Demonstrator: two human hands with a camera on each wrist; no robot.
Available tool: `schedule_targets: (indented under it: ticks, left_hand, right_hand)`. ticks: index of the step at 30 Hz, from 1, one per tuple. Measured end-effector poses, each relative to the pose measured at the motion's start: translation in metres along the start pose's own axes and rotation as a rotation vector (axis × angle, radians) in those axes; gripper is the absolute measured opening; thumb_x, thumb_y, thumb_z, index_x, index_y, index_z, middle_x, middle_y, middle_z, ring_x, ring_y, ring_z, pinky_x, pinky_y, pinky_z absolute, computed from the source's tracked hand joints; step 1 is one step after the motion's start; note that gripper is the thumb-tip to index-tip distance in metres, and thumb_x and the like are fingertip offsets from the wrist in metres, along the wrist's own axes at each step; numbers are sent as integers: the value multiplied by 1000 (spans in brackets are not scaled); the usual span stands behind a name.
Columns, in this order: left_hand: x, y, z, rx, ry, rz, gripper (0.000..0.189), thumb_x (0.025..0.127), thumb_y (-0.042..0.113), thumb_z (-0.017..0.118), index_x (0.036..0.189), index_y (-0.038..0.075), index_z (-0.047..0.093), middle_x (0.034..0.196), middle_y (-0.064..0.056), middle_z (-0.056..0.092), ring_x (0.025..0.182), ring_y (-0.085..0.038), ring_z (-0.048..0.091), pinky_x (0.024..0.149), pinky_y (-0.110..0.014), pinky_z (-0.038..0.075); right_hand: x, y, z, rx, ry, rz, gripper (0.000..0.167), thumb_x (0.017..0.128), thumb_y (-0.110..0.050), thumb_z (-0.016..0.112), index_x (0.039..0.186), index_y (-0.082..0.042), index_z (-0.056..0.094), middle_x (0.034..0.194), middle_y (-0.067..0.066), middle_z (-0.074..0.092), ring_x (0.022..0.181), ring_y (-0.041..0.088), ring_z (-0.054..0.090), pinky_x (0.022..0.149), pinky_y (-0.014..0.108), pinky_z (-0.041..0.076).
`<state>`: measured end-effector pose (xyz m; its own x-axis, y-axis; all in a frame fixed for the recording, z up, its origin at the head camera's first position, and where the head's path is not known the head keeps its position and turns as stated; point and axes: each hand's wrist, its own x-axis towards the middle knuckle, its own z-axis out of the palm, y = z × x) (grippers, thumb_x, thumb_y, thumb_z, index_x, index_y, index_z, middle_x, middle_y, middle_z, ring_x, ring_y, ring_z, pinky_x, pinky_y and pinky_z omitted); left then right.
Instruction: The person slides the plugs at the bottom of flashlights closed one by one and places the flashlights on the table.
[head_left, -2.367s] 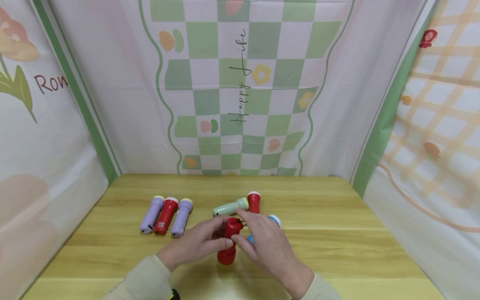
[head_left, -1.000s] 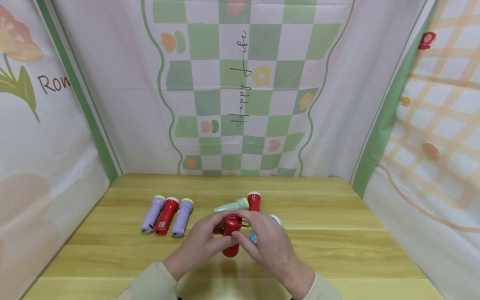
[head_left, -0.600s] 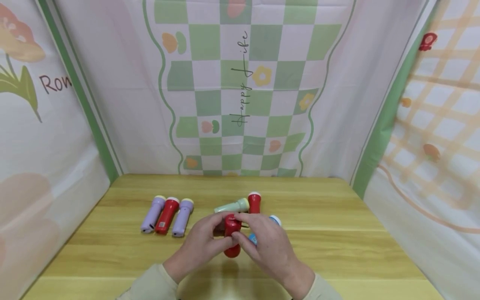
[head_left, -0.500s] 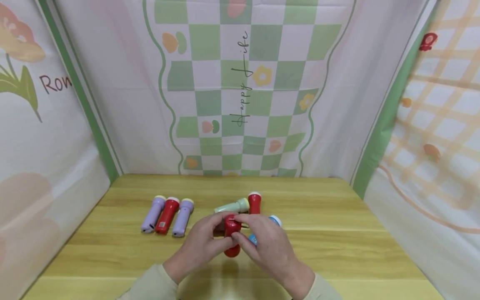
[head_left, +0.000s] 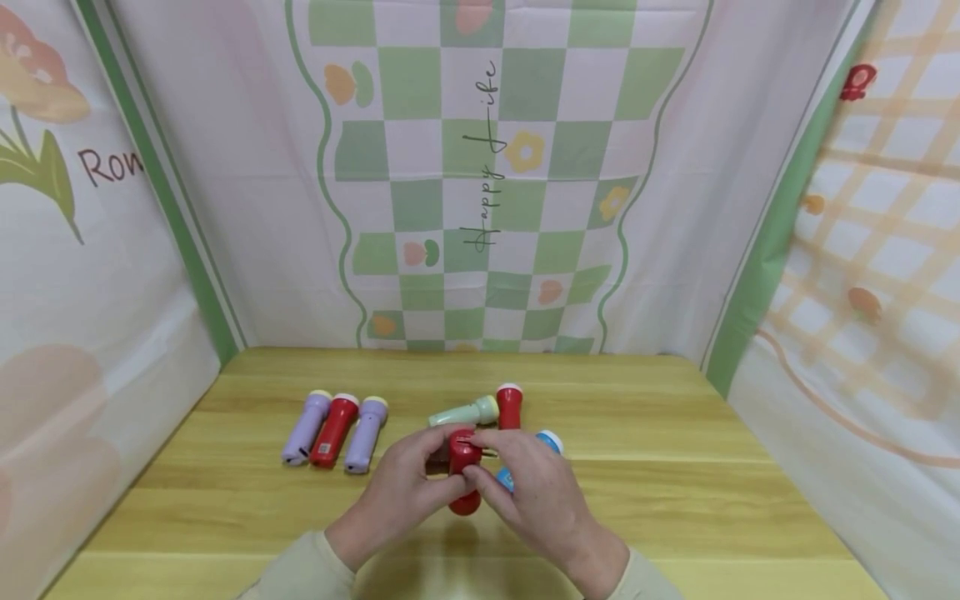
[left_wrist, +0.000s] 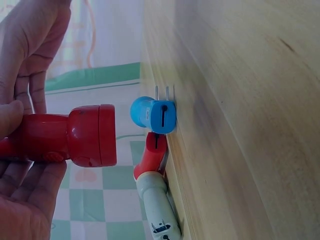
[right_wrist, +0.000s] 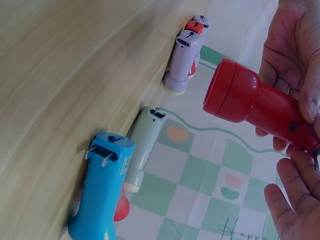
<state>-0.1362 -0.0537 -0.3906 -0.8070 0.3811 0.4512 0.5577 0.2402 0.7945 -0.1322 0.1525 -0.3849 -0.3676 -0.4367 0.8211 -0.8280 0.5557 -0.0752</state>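
Note:
Both hands hold a red flashlight (head_left: pixel 465 454) over the front middle of the table, its lamp head pointing down and its tail end up. My left hand (head_left: pixel 405 475) grips the body from the left, thumb along the near side. From the right, my right hand (head_left: pixel 543 483) pinches near the tail with thumb and forefinger. Thin metal plug prongs stick out at the tail beside the right fingers. In the left wrist view, the wide lamp end of the held flashlight (left_wrist: pixel 92 135) hangs clear of the table; the right wrist view shows its body (right_wrist: pixel 250 95) between both hands.
Behind the hands lie a pale green flashlight (head_left: pixel 465 412), another red flashlight (head_left: pixel 509 406) and a blue flashlight (right_wrist: pixel 100 190) with prongs out. To the left, a red flashlight (head_left: pixel 333 431) lies between two purple ones (head_left: pixel 307 429). Patterned cloth (head_left: pixel 480 167) encloses the wooden table (head_left: pixel 675 467).
Since the earliest frame, the hands have closed in around the flashlight's tail, and its lamp end has shifted slightly right and up. Over the last half second, almost nothing has moved.

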Motion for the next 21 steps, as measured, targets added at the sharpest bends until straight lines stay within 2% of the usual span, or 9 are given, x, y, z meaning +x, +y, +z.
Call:
schedule_targets:
  ticks: [9,16,21]
  left_hand:
    - [-1,1,1,12,23,19,46,91,11,81,134,5,65,114,2,76,100,-11,74,87,-26,61]
    - [-2,3,2,37,36,19,45,90,10,81,133,11,67,113,2,76,99,-11,74,86,-25,61]
    - [-2,4,1,58,36,19,46,90,9,81,134,9,67,113,2,76,99,-11,74,85,-23,61]
  right_hand:
    - [0,0,1,41,28,-4,38,103,-38,65,125,-7,67,114,-2,74,99,13,72,83,27,59]
    - [-1,0,0,62,30,5,36,102,-38,66,123,-9,67,112,-3,74,98,13,72,82,25,58]
    - [-1,0,0,80,33,4,34,102,-37,68,121,-9,68,110,-2,75,96,12,72,81,24,58]
